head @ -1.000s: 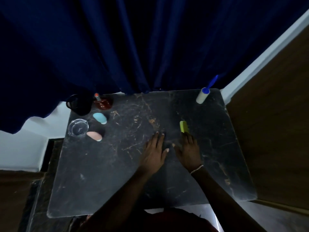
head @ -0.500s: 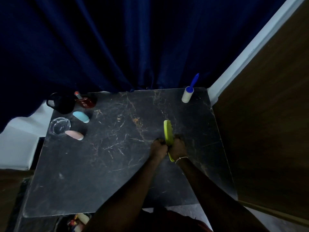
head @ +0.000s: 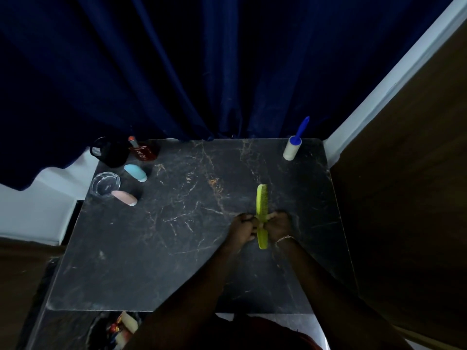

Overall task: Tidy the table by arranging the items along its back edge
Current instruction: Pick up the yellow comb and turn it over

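Head view: left hand [head: 243,227] and right hand [head: 279,224] both curl round comb [head: 262,203] mid-length, teeth end pointing away beyond knuckles. Step, likely: comb pickup. Next move: carry it forward of hands to table [head: 177,248] back edge, near lint roller [head: 292,147].

Readable text: none.
Red bottle [head: 144,152]: pale lettering on front face, too small and blurred to make out.
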